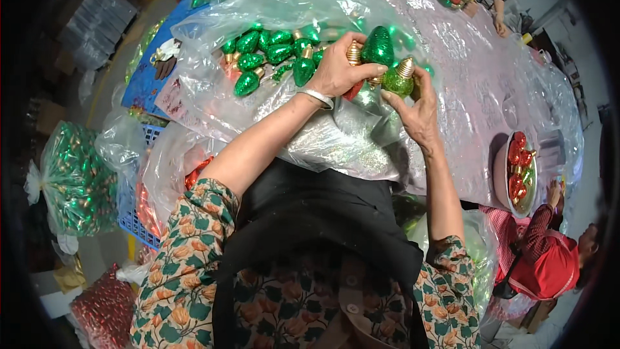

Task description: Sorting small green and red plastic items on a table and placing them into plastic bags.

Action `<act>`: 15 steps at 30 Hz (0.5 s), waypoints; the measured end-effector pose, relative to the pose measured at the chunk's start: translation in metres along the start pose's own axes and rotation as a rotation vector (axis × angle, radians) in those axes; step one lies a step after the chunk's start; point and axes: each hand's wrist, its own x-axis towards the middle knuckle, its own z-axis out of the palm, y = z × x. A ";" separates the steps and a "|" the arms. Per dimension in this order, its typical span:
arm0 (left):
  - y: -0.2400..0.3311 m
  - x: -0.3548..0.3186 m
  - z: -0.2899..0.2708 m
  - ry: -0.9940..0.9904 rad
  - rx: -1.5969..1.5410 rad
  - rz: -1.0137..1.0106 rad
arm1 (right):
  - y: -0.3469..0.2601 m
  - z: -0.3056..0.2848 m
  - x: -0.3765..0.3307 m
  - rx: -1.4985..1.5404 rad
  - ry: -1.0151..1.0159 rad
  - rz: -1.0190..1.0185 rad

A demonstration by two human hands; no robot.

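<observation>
From the head view, I look down at both my hands, close together over a worktable. My left hand (339,68) is closed around a glittery dark green bulb ornament (378,46), its rounded tip pointing up and my thumb lying across its lower part. A ribbed gold cap (353,53) shows just beside it, against my fingers; I cannot tell which ornament it belongs to. Below that hand a red piece (352,92) peeks out, mostly hidden.

My right hand (420,106) grips a lime-green bulb ornament (396,83) between thumb and fingers, its gold screw-like end upward and tilted a little to the right. The two ornaments are side by side, the lime one lower and to the right of the dark one.

To the left of my grip, loose green ornaments (247,83) with gold ends lie on crumpled clear plastic (265,3). A white band (318,98) circles my left wrist, and a black apron (310,220) covers my front.

Farther left hangs a knotted clear bag of green ornaments (81,181), near a blue crate (139,216). On the right, a pale tub (500,184) holds red ornaments (516,187); beside it is a co-worker in red (546,262). At the upper right, another person's hand (500,26) rests at the table's edge.
</observation>
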 end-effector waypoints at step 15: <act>-0.007 -0.055 -0.041 -0.466 0.652 0.420 | -0.022 -0.021 -0.044 -0.486 -0.434 -0.018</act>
